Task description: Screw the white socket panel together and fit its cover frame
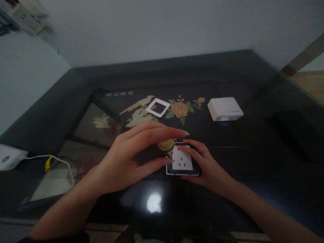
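A wall socket [181,161] with a white slotted face and a dark surround is low in the middle of the view, over the dark glossy table. My right hand [206,165] grips it from the right, fingers along the far edge and face, thumb at the near edge. To the left, my left hand [131,153] curves with thumb and fingers apart, the thumb tip overlapping the socket's left side; whether it touches I cannot tell. A round yellow patch [165,145] shows between its fingers, its kind unclear. Beyond the hands lies a white square frame [165,111].
A white box [225,108] stands on the right of the table [227,189]. At the left edge, a white device [11,157] has a white cable [62,159] with a yellow tag [48,163]. A dark flat object [296,131] lies far right. Walls border the table behind and at left.
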The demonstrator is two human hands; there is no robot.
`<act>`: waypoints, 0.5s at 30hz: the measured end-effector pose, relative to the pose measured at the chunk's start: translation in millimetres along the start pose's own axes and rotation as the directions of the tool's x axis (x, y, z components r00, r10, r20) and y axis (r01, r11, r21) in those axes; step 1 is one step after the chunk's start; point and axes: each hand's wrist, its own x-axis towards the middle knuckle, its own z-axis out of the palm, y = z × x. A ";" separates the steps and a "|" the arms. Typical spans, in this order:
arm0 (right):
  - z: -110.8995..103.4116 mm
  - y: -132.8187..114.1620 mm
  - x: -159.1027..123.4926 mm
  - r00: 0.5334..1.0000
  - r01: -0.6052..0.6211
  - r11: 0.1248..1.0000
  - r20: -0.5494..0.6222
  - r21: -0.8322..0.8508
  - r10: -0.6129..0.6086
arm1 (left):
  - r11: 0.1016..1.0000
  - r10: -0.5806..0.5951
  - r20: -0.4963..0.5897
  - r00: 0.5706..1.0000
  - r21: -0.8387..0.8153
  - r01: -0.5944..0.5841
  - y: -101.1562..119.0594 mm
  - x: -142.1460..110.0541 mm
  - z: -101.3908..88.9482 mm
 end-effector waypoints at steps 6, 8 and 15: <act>-0.1 1.8 -1.7 1.000 -0.007 1.000 0.012 0.000 0.007 | 0.988 -0.148 -0.059 0.987 -0.055 0.145 2.4 -5.8 3.7; -0.4 1.5 -1.5 1.000 -0.014 1.000 0.018 0.005 0.014 | 0.978 -0.194 0.015 0.981 -0.080 0.195 4.5 -5.7 -1.0; -0.1 0.9 1.1 1.000 -0.007 1.000 0.012 0.003 0.007 | 0.995 -0.047 -0.085 0.995 0.085 0.054 7.0 -4.1 0.5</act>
